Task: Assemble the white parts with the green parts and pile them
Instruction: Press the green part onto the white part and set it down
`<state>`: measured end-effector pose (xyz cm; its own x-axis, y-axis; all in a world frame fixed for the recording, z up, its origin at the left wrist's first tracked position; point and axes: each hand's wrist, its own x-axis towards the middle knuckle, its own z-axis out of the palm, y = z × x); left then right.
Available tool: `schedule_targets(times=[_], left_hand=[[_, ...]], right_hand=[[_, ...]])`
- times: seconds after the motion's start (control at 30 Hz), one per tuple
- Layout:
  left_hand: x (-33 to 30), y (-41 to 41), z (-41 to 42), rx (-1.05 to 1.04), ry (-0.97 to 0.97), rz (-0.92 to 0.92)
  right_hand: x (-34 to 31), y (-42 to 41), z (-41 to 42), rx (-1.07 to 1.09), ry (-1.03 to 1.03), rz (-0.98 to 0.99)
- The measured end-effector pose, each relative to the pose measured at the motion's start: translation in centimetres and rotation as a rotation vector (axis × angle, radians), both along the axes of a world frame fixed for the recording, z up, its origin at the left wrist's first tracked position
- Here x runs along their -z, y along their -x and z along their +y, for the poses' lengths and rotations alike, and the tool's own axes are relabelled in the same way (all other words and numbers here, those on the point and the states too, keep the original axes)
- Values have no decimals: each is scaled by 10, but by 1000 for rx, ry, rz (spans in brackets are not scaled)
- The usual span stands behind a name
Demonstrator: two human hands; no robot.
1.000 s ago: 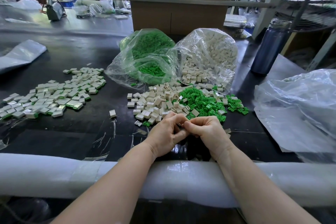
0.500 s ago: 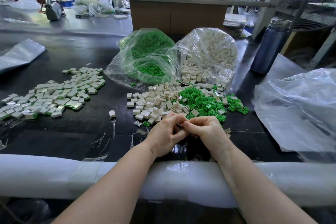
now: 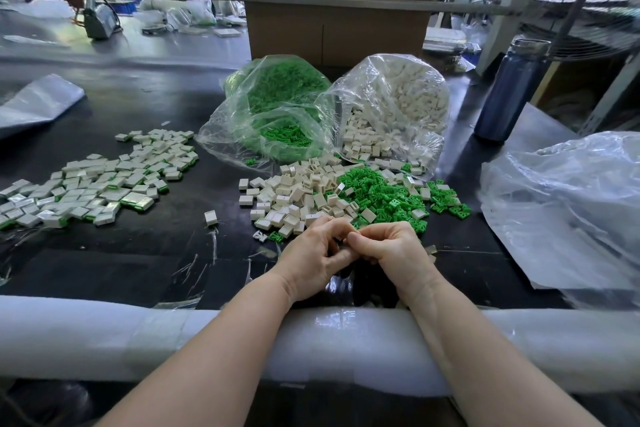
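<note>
Step in hand: both hands meet just in front of the loose heap, fingertips together; this looks like the pressing of one green part into one white part, though the piece itself is hidden between the fingers.
Left hand (image 3: 313, 255): fingers curled inward towards the right hand; the grip seems to pinch something small, but what it holds I cannot tell.
Right hand (image 3: 391, 248): fingers curled the same way, tips touching those of the left; its grip is likewise hidden.
Loose white parts (image 3: 294, 192): a heap just behind the hands; small boxy shells, matte, hard plastic, some showing a slotted open face.
Loose green parts (image 3: 377, 192): touching the right side of the white heap; small flat clips of bright plastic, ribbed and angular.
Assembled pile (image 3: 97, 184): well to the left of the heap; flat white tiles with a green edge showing beneath, spread in a loose drift, not stacked.
Single white piece (image 3: 210, 217): alone between the assembled pile and the heap.
Supply bags: the green-part bag (image 3: 273, 114) and the white-part bag (image 3: 388, 107) lie behind the heap, thin clear crinkled film, mouths open towards it.
Bench (image 3: 145, 260): dark, glossy, with scuffs and scraps of tape; a white foam-padded rail (image 3: 104, 333) runs along its near edge under both forearms.
Next move, as I judge: once seated, the joined piece should go left to the assembled pile, then one fresh part of each colour from the heap.
</note>
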<state>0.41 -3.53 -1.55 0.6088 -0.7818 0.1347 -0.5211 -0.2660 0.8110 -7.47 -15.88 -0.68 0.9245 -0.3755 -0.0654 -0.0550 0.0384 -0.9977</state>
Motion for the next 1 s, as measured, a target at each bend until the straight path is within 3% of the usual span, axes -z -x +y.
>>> schedule_targets(times=[1.0], left_hand=[[2, -1, -2, 5, 19, -1]], right_hand=[[1, -1, 0, 8, -2, 1]])
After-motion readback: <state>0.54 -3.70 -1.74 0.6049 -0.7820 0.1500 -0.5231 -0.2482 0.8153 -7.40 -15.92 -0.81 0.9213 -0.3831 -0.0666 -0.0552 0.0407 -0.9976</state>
